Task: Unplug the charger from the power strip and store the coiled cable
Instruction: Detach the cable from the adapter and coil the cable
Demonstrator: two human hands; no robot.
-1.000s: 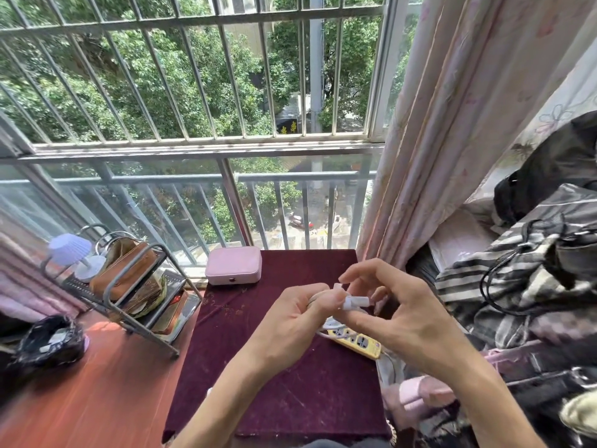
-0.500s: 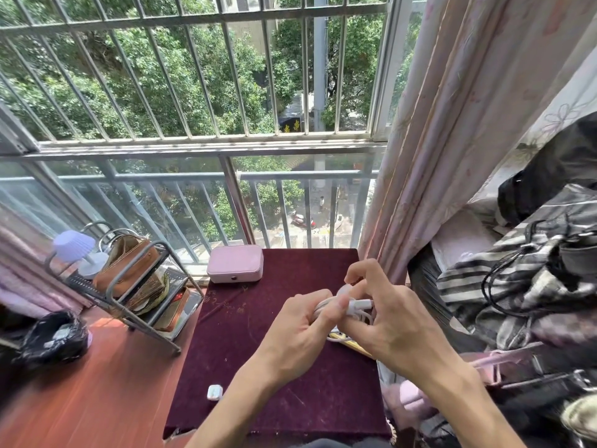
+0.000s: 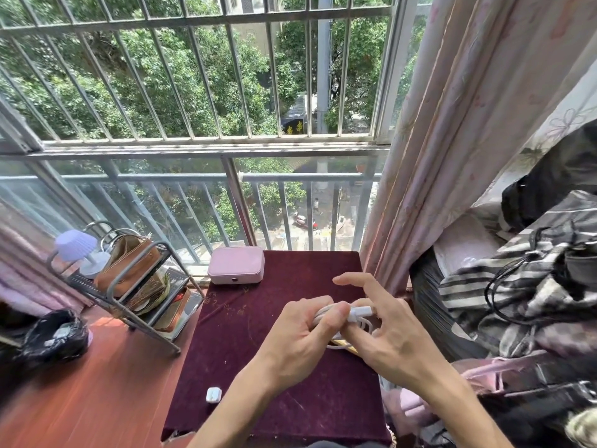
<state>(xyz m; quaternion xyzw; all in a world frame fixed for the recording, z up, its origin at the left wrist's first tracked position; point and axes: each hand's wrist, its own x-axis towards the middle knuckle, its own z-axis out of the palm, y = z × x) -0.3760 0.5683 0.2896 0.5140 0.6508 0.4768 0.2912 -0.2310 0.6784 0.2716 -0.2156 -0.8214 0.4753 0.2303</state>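
My left hand (image 3: 300, 334) is closed around a bundle of coiled white cable (image 3: 363, 323) above the maroon tabletop (image 3: 258, 324). My right hand (image 3: 387, 331) pinches the cable's white connector end (image 3: 360, 311) with thumb and middle fingers, its index finger raised and stretched out. A sliver of the yellow power strip (image 3: 342, 343) shows under both hands; most of it is hidden. A small white charger block (image 3: 213, 395) lies loose on the cloth near the front left edge.
A pink case (image 3: 235, 265) sits at the table's back edge by the window bars. A metal rack (image 3: 135, 286) with a brown bag and a lilac lamp (image 3: 76, 245) stands left. Curtain (image 3: 436, 156) and piled clothes (image 3: 523, 286) crowd the right.
Both hands have sunk toward the table with the cable, covering the power strip. The right index finger has lifted off the connector. The view tilted down, revealing the white charger block.
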